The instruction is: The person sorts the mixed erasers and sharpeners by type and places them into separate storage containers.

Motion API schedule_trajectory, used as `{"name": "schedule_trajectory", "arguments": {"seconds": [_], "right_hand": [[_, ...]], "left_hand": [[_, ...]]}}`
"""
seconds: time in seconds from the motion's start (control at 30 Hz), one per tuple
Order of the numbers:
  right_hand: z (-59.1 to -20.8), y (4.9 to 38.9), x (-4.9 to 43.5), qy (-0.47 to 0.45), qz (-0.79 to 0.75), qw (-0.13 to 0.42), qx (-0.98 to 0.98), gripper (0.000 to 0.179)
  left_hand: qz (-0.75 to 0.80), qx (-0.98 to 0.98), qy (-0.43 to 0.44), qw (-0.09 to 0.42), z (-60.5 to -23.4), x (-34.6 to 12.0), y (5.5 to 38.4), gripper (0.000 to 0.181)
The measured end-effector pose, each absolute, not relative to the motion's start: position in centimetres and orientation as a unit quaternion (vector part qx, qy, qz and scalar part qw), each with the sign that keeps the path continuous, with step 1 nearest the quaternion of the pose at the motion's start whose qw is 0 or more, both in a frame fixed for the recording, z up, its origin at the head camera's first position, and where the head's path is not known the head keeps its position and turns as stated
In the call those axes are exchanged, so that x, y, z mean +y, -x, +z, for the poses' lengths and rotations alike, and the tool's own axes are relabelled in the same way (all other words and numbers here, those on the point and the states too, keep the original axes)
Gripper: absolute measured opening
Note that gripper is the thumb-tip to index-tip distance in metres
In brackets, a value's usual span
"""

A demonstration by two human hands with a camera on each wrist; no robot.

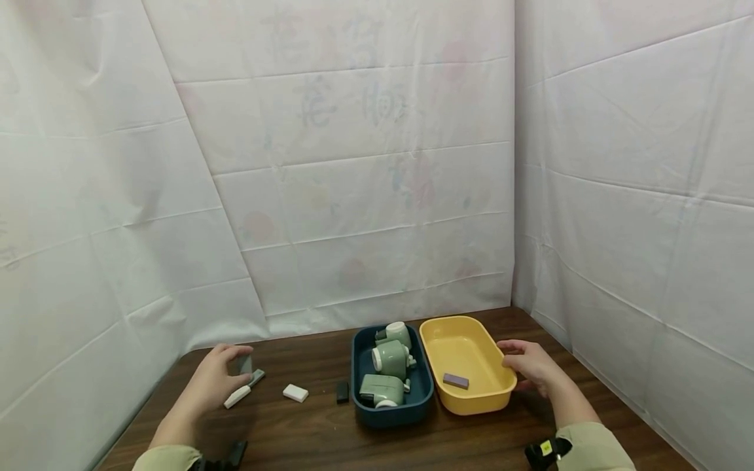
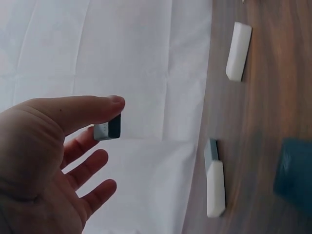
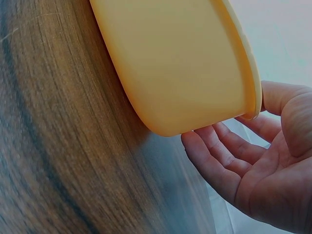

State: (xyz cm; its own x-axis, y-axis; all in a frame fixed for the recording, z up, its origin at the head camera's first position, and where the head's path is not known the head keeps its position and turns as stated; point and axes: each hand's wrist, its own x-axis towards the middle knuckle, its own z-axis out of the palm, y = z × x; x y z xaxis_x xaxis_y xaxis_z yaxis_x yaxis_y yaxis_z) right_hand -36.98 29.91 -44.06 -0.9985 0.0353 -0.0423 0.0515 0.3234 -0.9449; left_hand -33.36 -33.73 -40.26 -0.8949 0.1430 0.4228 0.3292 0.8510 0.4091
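Note:
My left hand [image 1: 209,383] is raised over the left side of the table. Its thumb and index finger pinch a small grey block [image 2: 107,129] with a dark side face; the other fingers spread loosely below. Beneath that hand, a white block [image 1: 237,397] and a grey block [image 1: 256,377] lie end to end on the wood. My right hand [image 1: 533,366] holds the near right corner of a yellow tray [image 1: 512,386], thumb at the rim and fingertips against the outer wall. Inside the tray lies a purple block [image 1: 456,381].
A dark blue tray [image 1: 391,418] stands beside the yellow one, holding three green-and-white toy pieces [image 1: 391,358]. Left of it lie a black block [image 1: 343,392] and another white block [image 1: 296,392]. White sheets [image 1: 377,196] hang behind and at both sides of the table.

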Motion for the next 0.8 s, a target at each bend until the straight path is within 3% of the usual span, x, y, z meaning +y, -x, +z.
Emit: {"name": "schedule_trajectory", "arguments": {"seconds": [0.3,0.8], "right_hand": [[-44.0,37.0,29.8,-0.024,-0.582,0.011,0.813,0.056],[-43.9,37.0,30.1,-0.031,-0.577,0.009,0.816,0.056]], "left_hand": [[-0.271,-0.918,0.152,0.247,-39.3,-30.2,34.4,0.049],[-0.31,-0.893,0.19,0.264,-37.2,-22.7,36.9,0.053]]}}
